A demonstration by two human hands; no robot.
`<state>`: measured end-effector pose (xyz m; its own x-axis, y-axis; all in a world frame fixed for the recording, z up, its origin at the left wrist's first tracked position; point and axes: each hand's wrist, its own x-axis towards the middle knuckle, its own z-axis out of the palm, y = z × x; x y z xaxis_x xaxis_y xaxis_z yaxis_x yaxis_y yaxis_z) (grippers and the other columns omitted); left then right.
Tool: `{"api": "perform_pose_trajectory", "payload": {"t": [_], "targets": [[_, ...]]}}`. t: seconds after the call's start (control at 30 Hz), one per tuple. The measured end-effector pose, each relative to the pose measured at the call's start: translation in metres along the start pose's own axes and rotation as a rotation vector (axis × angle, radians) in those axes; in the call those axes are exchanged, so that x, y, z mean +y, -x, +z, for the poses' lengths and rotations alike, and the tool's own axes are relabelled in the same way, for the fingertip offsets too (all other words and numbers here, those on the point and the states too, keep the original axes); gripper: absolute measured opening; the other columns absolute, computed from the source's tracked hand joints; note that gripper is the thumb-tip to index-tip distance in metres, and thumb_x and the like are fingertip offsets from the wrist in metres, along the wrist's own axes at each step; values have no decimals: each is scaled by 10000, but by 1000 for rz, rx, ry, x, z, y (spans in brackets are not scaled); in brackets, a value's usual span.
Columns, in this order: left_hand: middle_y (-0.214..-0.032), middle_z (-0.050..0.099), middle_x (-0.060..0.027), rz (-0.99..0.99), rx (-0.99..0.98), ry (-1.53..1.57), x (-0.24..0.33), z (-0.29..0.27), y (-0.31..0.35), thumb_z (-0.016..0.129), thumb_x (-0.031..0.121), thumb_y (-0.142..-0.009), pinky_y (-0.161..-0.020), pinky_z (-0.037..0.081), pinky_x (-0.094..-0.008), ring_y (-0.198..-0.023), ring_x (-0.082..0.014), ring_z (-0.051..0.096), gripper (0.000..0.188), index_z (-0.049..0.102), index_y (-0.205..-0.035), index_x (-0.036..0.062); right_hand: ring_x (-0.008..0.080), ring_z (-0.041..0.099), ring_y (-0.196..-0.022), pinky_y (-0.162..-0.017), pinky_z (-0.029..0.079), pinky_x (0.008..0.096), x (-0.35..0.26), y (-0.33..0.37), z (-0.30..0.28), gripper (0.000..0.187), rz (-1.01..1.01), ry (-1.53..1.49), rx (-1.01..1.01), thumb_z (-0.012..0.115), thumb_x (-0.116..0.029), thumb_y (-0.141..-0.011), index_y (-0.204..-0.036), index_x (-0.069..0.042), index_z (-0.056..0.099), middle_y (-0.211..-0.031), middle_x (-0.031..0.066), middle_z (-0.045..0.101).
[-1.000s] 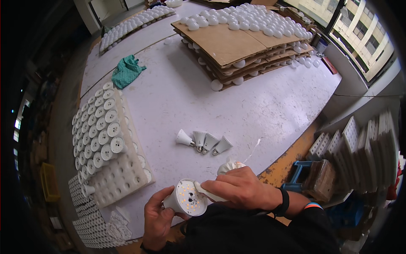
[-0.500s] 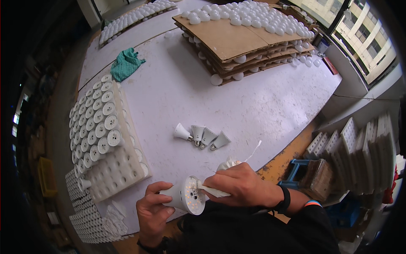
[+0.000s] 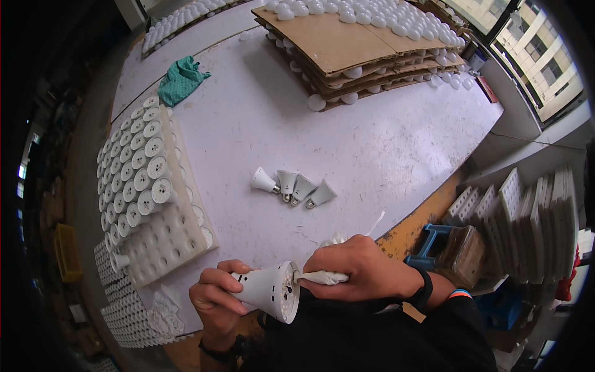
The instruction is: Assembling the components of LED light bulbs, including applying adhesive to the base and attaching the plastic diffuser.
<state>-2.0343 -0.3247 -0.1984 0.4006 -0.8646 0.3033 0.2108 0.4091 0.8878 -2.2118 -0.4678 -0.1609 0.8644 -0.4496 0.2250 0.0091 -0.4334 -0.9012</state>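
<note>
My left hand point(image 3: 218, 294) is closed round a white LED bulb housing point(image 3: 260, 290), held on its side above the table's near edge. Its open wide end faces right, with part of the circuit board inside visible. In my right hand point(image 3: 356, 266) is a soft white pouch point(image 3: 328, 278), pinched so that its narrow end meets the rim of the housing; whether the tip touches the board is hard to see. Beyond that hand lies crumpled white plastic point(image 3: 333, 240), partly hidden. Several loose bulb housings point(image 3: 288, 185) rest together on the table ahead.
At left, a foam tray point(image 3: 164, 251) holds rows of upright housings. A green cloth point(image 3: 181, 80) lies behind it. Stacked cardboard sheets point(image 3: 334, 46) bear white domes at the far side. Right of the table are a blue stool point(image 3: 427, 245) and upright foam trays point(image 3: 520, 198).
My left hand has turned the housing, so its board faces further away and more of its side shows. The pouch stays at the rim in my right hand. The whole view has shifted slightly.
</note>
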Motion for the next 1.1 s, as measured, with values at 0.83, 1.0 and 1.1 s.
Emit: {"api": "perform_pose_trajectory", "payload": {"t": [0.83, 1.0, 1.1], "targets": [[-1182, 424, -123, -733, -218, -513, -169, 44, -50, 543, 98, -810, -579, 493, -222, -872, -191, 591, 386, 453, -1180, 32, 111, 522, -559, -526, 407, 217, 38, 48, -93, 253, 290, -265, 172, 505, -260, -868, -871, -20, 585, -699, 77, 588], [-1280, 352, -88, -749, -499, 207, -113, 75, -57, 741, 264, -667, -968, 318, -344, -1194, -188, 345, 859, 228, -1325, 56, 52, 374, -475, -451, 315, 200, 29, 4, -71, 349, 216, -885, 20, 400, -314, -906, -836, -8, 552, -589, 17, 476], [-1171, 431, -52, -739, -496, 135, -97, 72, -45, 821, 361, -522, -903, 377, -312, -1091, -173, 437, 983, 260, -1261, 36, 48, 320, -442, -414, 271, 200, 26, -26, -42, 379, 267, -979, 67, 358, -370, -916, -829, -28, 498, -515, -18, 383]]}}
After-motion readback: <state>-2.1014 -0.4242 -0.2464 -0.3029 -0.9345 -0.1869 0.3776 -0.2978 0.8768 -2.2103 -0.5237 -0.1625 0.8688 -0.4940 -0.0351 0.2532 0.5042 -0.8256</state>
